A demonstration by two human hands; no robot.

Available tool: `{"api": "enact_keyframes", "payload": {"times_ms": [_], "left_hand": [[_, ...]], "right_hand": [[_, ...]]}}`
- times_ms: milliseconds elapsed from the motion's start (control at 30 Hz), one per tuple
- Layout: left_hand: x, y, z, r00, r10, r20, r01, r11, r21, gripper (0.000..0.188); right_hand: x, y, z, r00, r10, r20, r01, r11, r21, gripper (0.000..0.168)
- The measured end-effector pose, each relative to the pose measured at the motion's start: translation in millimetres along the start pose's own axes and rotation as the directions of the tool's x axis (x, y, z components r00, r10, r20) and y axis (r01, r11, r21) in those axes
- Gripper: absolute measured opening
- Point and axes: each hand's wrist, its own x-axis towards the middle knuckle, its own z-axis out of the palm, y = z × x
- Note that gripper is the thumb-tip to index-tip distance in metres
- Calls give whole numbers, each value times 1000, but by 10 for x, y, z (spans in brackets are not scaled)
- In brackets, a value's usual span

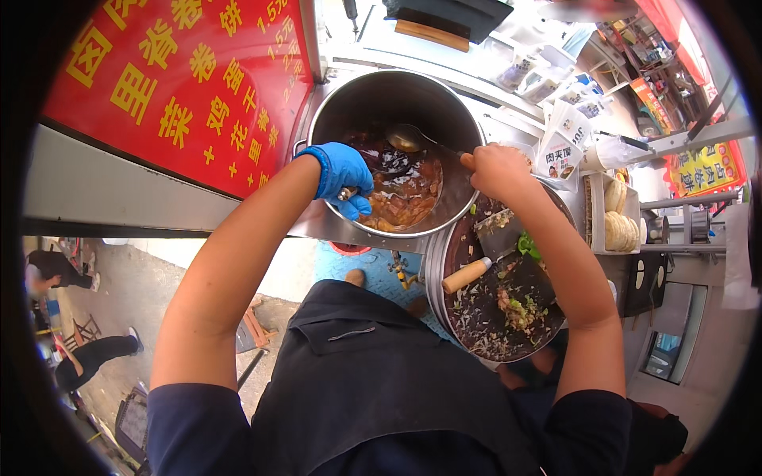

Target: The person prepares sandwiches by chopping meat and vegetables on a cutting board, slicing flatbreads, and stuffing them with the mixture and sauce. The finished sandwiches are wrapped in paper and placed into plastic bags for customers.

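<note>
A deep steel stockpot [381, 98] stands before me, holding brown broth with pieces of stewed meat [408, 199]. My left hand [346, 172], in a blue disposable glove, is closed around a metal utensil handle [347, 194] at the pot's left side. The rest of that utensil is hidden or sunk in the broth. In my right hand [503, 169], bare, is the wooden handle of a ladle at the pot's right rim. The ladle's bowl [405, 138] lies tilted at the broth's far side, near a dark glossy patch.
Right of the pot, a round chopping board [476, 333] bears a wooden-handled cleaver [467, 275], green pepper [528, 245] and chopped filling [518, 306]. Beyond are flatbreads [622, 232] and paper bags [559, 154]. A red sign [196, 77] borders the left. People [98, 360] are farther off.
</note>
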Motion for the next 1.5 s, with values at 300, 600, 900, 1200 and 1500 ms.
{"api": "enact_keyframes", "payload": {"times_ms": [300, 600, 900, 1200, 1500], "left_hand": [[-315, 206, -33, 986, 8, -167, 95, 795, 599, 21], [-226, 52, -132, 997, 0, -75, 21, 961, 274, 17], [-193, -57, -203, 998, 54, -40, -34, 923, 382, 19], [-596, -109, 32, 987, 83, -134, -43, 959, 278, 17], [-767, -112, 50, 980, 119, -160, -46, 916, 399, 18]], "right_hand": [[-256, 119, 248, 974, 29, -225, -20, 999, 39, 17], [198, -134, 723, 945, -3, -328, 17, 999, 40, 17], [303, -228, 703, 993, -113, 26, 104, 968, 230, 19], [-49, -49, 447, 937, -19, 349, -199, 792, 577, 34], [-672, -216, 619, 990, -55, -128, 94, 943, 320, 22]]}}
